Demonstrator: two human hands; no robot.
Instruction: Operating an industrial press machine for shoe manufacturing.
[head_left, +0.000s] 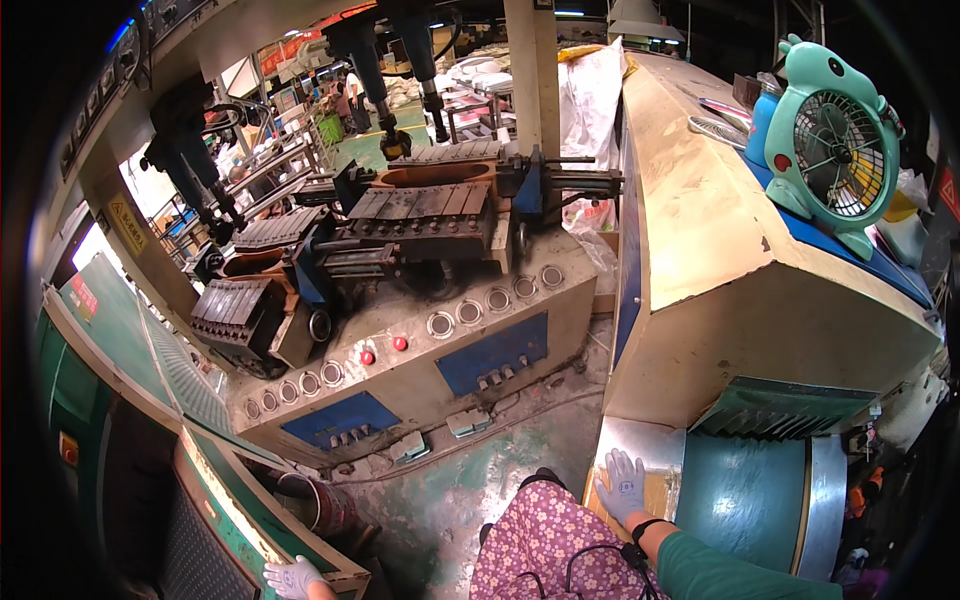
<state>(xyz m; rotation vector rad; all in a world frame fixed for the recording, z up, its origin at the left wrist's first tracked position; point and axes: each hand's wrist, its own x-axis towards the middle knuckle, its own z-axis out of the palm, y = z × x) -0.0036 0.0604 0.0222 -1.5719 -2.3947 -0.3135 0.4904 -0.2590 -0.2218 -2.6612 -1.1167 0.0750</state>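
My right hand (624, 486), in a pale grey glove, lies flat with fingers stretched on the tan-covered edge (657, 492) of a machine frame. Right beside it runs a blue-green conveyor belt (745, 505) that leads under dark strip flaps (780, 408). At the lower left, my gloved left hand (293, 578) rests with fingers extended by the worn green-and-cream edge of a metal frame (225, 510). Neither hand shows anything held. A purple flowered apron (550, 545) covers my front between them.
Ahead stands a press machine (430, 345) with clamped metal blocks (425, 212), red buttons (400, 343) and round controls. A big beige housing (740, 330) rises on the right, carrying a mint-green fan (835, 150) and a blue bottle (763, 120). A dark bucket (318, 503) sits low left.
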